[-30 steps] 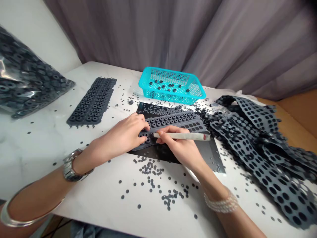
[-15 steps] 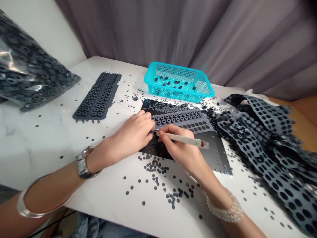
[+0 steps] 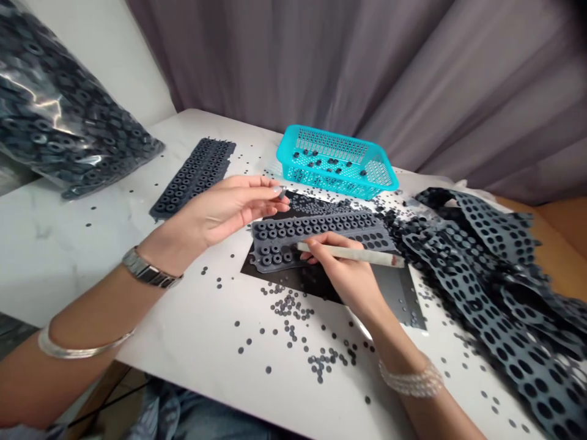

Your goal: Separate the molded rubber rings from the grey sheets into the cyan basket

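Raised over the far left part of the black mat [image 3: 389, 278], my left hand [image 3: 229, 205] pinches a small grey rubber piece [image 3: 282, 193] between thumb and forefinger. My right hand [image 3: 342, 263] grips a whitish pen-like stick [image 3: 358, 253], its tip close to the dark rubber sheet [image 3: 316, 225]. That sheet lies on the mat and carries rows of ring-shaped rubber studs; on its right part there are flat dark round spots instead. My right fingers cover some of its front rows.
A turquoise basket [image 3: 328, 183] with several small dark pieces stands behind. At left are another studded sheet [image 3: 183, 180] and a clear bag of rubber pieces [image 3: 68, 116]. Perforated rubber sheets [image 3: 495, 311] pile up at right. Small dark discs [image 3: 291, 305] are scattered about the table.
My left hand has lifted off the sheet, up and to the left, with the small rubber piece in its fingers. The sheet's left end now shows. My right hand stays near the sheet, slightly right.
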`<state>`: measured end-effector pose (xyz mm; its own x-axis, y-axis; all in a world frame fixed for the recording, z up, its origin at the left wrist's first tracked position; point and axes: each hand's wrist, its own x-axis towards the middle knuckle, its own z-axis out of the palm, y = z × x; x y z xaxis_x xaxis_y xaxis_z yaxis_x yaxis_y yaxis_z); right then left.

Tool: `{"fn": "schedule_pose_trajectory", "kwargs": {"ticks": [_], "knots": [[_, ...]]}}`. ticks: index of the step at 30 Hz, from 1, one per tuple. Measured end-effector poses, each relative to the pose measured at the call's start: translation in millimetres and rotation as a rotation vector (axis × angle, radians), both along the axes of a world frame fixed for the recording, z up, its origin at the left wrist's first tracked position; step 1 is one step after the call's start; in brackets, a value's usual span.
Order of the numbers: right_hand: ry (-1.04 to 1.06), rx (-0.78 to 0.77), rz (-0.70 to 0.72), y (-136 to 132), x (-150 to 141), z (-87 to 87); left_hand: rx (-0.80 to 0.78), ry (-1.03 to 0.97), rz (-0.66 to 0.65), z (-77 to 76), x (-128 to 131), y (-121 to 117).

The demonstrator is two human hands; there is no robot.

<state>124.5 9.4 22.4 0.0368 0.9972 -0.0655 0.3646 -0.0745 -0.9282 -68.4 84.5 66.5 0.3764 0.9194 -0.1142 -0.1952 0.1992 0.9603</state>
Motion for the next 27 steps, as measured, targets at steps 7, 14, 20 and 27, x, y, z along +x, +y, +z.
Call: {"fn": "schedule_pose_trajectory", "kwargs": {"ticks": [7, 14, 20, 27], "knots": [[0.309, 0.048, -0.151, 5.1, 10.3, 16.8, -0.273, -0.208, -0.106, -12.6, 5.6, 1.9], [0.266, -0.004, -0.132, -5.0, 11.8, 5.1, -0.359, -0.269, -0.043, -11.1, 7.6, -0.7], [0.014, -0.058, 0.018, -11.7, 6.4, 9.6, -0.102, 0.078, -0.076, -10.6, 12.8, -6.9], [-0.117, 0.004, 0.104, -12.6, 4.3, 6.7, 0.756, 1.043, -0.364, -26.6, 10.0, -27.7]]}}
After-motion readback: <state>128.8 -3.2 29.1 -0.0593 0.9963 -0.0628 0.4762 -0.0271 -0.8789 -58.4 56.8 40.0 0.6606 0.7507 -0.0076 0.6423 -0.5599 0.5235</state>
